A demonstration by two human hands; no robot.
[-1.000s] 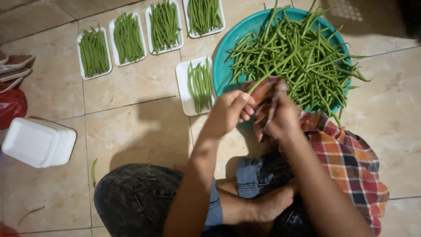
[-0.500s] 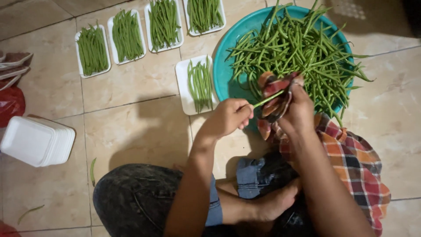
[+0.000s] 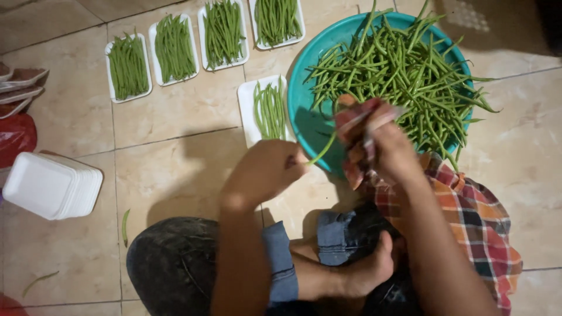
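From the head camera, the person is sitting cross-legged on the tiled floor (image 3: pixel 175 152). The left hand (image 3: pixel 263 172) is curling shut, its fingers pinching the lower end of a single green bean (image 3: pixel 324 149). The bean is running up toward two o'clock into the right hand (image 3: pixel 380 146), which is blurred; that hand is closing around a bunch of beans together with a fold of checked cloth (image 3: pixel 468 228), though how many beans it is gripping I cannot tell. The two hands are nearly touching, with the bean bridging the small gap between them.

Directly at twelve o'clock from the hands, a teal basin (image 3: pixel 304 111) is holding a heaped pile of loose beans (image 3: pixel 398 64), far too many to count. At eleven o'clock, just beside the basin's rim, one white tray (image 3: pixel 249 108) is lying partly filled. Four more filled trays (image 3: pixel 175 47) are lining up in a row further off at ten to eleven o'clock, making five in all. A stack of empty white trays (image 3: pixel 50 184) is sitting at nine o'clock, and two stray beans (image 3: pixel 124 225) are lying on the floor near the knee.
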